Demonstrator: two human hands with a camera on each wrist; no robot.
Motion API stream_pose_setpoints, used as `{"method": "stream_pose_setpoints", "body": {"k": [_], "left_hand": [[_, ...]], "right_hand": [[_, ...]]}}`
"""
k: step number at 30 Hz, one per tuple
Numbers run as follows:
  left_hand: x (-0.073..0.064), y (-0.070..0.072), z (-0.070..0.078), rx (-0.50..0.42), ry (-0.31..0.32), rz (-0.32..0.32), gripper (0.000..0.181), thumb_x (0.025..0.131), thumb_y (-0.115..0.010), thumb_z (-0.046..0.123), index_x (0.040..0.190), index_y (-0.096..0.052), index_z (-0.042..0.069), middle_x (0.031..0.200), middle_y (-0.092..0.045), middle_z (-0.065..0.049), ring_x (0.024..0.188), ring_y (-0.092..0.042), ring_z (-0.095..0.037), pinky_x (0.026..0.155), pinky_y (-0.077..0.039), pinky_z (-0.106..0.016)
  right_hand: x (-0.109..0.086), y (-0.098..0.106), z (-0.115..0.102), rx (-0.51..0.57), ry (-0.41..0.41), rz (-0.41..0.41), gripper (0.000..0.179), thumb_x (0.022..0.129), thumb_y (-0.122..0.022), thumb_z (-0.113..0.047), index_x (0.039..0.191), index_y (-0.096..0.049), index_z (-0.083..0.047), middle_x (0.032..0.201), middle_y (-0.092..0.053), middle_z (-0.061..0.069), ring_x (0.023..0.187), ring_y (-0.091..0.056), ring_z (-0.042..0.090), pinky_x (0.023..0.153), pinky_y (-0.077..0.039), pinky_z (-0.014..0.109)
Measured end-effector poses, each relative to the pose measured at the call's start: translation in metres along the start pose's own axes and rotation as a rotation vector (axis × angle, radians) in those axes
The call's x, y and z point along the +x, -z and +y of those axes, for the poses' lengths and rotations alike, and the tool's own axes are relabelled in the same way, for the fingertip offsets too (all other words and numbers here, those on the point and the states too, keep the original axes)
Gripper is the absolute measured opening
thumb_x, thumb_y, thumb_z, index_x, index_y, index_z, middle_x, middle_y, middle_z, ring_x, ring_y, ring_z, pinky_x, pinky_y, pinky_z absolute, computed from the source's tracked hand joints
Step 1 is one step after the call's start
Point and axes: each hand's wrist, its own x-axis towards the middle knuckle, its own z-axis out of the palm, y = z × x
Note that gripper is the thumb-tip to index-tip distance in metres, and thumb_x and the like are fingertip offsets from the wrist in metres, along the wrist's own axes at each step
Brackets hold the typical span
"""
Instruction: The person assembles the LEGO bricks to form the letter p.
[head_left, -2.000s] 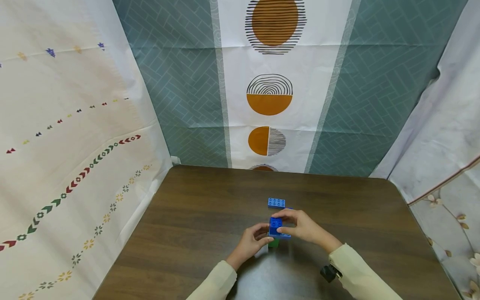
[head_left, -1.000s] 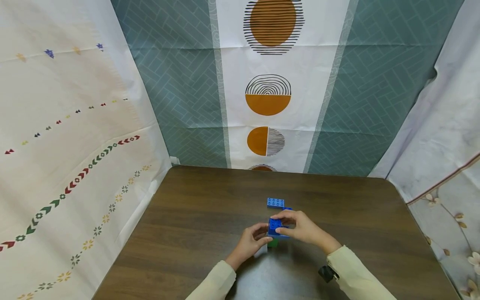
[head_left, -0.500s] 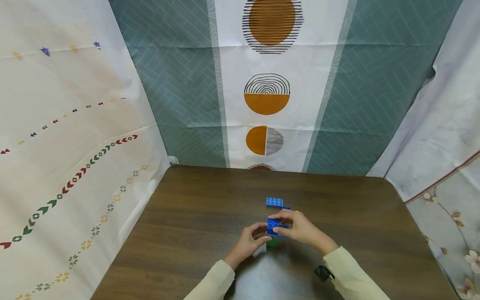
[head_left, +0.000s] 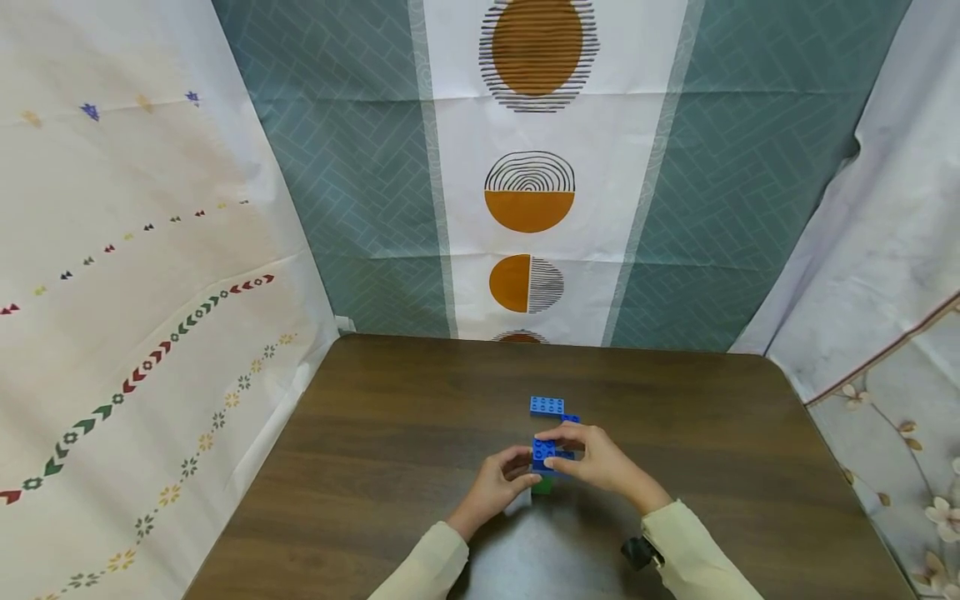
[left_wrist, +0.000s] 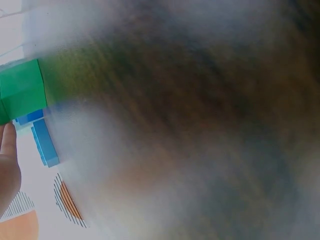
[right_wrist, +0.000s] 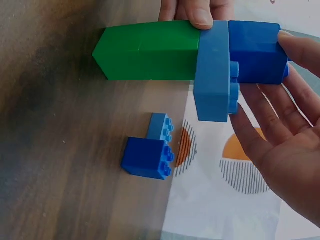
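In the right wrist view, a stack of toy building bricks has a green part (right_wrist: 145, 52) below, a long light blue brick (right_wrist: 212, 75) set crosswise on it, and a dark blue brick (right_wrist: 256, 52) on top. My right hand (head_left: 603, 462) pinches the dark blue brick between thumb and fingers. Lower on the stack, my left hand (head_left: 493, 487) holds the light blue brick, its thumb (right_wrist: 202, 17) near the joint with the green. The green part (left_wrist: 22, 90) also shows at the left edge of the left wrist view. Some left fingers are hidden behind the stack.
Beyond the hands on the brown wooden table (head_left: 390, 417) lie a loose light blue brick (head_left: 547, 406) and a loose dark blue brick (head_left: 571, 418). Patterned cloths (head_left: 360, 208) hang behind the table and at both sides.
Both hands keep their hold on the stack, almost still. The whole head view has shifted slightly, and a little more of the loose dark blue brick shows.
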Motion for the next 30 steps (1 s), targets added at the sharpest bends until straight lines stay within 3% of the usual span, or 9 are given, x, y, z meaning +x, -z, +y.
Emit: {"method": "stream_pose_setpoints", "body": {"k": [6, 14, 19, 30], "left_hand": [[0.000, -0.001, -0.001, -0.001, -0.012, 0.002, 0.029, 0.088, -0.067, 0.000, 0.116, -0.062, -0.003, 0.114, -0.065, -0.018, 0.109, -0.062, -0.030, 0.095, -0.050, -0.042], [0.002, -0.002, 0.000, -0.011, -0.013, 0.014, 0.028, 0.087, -0.068, -0.002, 0.114, -0.063, -0.004, 0.112, -0.066, -0.020, 0.109, -0.062, -0.031, 0.095, -0.050, -0.038], [0.001, -0.001, 0.000, -0.010, -0.008, 0.011, 0.029, 0.087, -0.068, -0.001, 0.116, -0.062, -0.004, 0.112, -0.065, -0.020, 0.109, -0.062, -0.031, 0.095, -0.050, -0.040], [0.009, -0.003, -0.033, -0.018, -0.006, 0.012, 0.031, 0.087, -0.069, 0.002, 0.117, -0.063, 0.001, 0.114, -0.066, -0.016, 0.110, -0.061, -0.029, 0.095, -0.050, -0.034]], "right_hand": [[-0.004, -0.005, 0.003, 0.015, -0.006, 0.054, 0.038, 0.090, -0.069, -0.022, 0.124, -0.062, -0.006, 0.118, -0.064, 0.009, 0.105, -0.062, 0.028, 0.093, -0.049, 0.051], [-0.008, -0.016, 0.003, 0.027, -0.051, 0.205, 0.030, 0.087, -0.072, -0.018, 0.114, -0.064, -0.008, 0.111, -0.066, 0.008, 0.105, -0.063, 0.031, 0.092, -0.049, 0.052], [-0.009, -0.018, 0.001, 0.036, -0.043, 0.221, 0.029, 0.088, -0.071, -0.016, 0.114, -0.066, -0.008, 0.109, -0.066, 0.007, 0.104, -0.064, 0.030, 0.090, -0.051, 0.051], [-0.010, -0.019, 0.005, 0.071, -0.049, 0.230, 0.030, 0.087, -0.072, -0.021, 0.115, -0.067, -0.011, 0.108, -0.067, 0.005, 0.104, -0.064, 0.028, 0.091, -0.050, 0.052]]}}
